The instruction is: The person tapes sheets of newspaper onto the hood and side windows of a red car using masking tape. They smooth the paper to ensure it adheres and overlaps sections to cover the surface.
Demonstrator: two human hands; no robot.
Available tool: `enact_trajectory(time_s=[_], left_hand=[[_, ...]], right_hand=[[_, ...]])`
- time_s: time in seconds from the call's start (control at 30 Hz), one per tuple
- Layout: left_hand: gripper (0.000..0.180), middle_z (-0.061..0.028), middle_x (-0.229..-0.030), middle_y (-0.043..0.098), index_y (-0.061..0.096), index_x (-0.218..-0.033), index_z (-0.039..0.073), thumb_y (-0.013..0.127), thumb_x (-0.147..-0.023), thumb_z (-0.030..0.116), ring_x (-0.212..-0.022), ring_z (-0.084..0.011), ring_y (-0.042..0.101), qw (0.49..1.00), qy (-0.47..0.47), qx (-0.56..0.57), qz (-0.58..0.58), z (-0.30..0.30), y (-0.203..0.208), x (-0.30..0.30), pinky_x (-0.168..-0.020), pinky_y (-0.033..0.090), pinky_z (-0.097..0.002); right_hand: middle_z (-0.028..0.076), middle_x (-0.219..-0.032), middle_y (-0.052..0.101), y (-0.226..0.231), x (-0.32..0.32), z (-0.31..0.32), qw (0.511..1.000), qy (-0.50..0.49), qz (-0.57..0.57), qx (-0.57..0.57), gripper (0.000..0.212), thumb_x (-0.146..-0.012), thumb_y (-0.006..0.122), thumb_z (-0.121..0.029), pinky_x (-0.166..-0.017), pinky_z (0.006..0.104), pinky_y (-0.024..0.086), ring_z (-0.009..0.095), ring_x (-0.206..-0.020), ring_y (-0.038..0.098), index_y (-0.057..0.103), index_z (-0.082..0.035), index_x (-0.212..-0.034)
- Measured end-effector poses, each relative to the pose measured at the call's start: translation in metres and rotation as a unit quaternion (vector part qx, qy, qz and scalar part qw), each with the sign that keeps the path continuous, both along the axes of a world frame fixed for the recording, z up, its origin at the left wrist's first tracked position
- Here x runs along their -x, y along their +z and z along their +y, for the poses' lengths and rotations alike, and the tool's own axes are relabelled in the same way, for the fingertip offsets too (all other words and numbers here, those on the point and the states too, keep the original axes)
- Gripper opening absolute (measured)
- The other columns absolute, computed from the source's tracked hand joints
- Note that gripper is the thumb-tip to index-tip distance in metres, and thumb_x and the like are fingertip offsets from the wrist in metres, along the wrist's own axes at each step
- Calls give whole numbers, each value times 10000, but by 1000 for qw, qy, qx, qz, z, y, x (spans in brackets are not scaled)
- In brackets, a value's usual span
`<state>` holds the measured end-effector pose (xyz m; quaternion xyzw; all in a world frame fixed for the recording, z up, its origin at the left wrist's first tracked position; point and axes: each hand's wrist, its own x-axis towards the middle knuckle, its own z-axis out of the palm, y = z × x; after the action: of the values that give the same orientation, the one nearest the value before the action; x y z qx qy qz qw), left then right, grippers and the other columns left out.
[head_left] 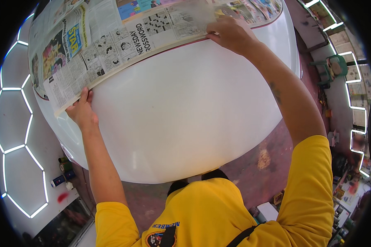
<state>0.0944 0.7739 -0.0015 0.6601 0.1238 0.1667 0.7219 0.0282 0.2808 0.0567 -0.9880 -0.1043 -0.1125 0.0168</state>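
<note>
Sheets of newspaper (111, 53) cover the upper part of a white car's curved body panel (173, 111). Along their lower edge runs a pale strip that looks like masking tape (127, 65). At the near left corner my left hand (85, 111) pinches this edge between thumb and fingers. My right hand (234, 38) is closed on the same edge farther up to the right, its fingertips bent against the paper. Both arms reach forward over the bare white panel. A hazy blur hides part of the paper just beyond my right hand.
Red-brown floor (255, 156) surrounds the panel's near edge. A green chair (332, 68) stands at the right. Spray cans or bottles (64, 173) sit at the left, beside a wall with glowing hexagonal lights (14, 88). A white box (267, 212) lies at lower right.
</note>
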Motion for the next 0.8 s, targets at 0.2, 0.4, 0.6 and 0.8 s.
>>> enact_trajectory(time_s=[0.2,0.4,0.6,0.8], left_hand=[[754,-182,-1497,647,459,-1621,55,764,-973,-182,-1219,-284,740,1000,0,12,-3,-3,0,0,-921,710,-363],[744,-183,-1486,657,487,-1606,54,775,-963,-184,-1206,-284,749,1000,1,16,1,2,-5,-4,-926,710,-363],[750,-181,-1473,662,491,-1616,70,766,-968,-188,-1192,-283,753,1000,10,18,-4,-1,-5,-3,-930,711,-364],[770,-179,-1478,656,471,-1634,76,759,-972,-190,-1199,-286,749,1000,2,10,6,-1,-5,-4,-942,711,-368]], right_hand=[[104,-971,782,-4,0,7,999,30,-27,1,139,-1062,754,-272,-846,476,653,315,-946,793,829,-156,-1046],[99,-950,763,-4,0,-5,996,60,-39,60,111,-1037,775,-227,-856,481,663,308,-966,786,813,-127,-1007],[78,-973,772,5,2,-2,987,109,-34,112,61,-977,799,-141,-860,443,678,282,-1002,791,799,-85,-1001],[78,-982,777,15,-7,31,988,107,14,113,46,-980,789,-123,-864,441,681,272,-1055,785,796,-82,-1000]])
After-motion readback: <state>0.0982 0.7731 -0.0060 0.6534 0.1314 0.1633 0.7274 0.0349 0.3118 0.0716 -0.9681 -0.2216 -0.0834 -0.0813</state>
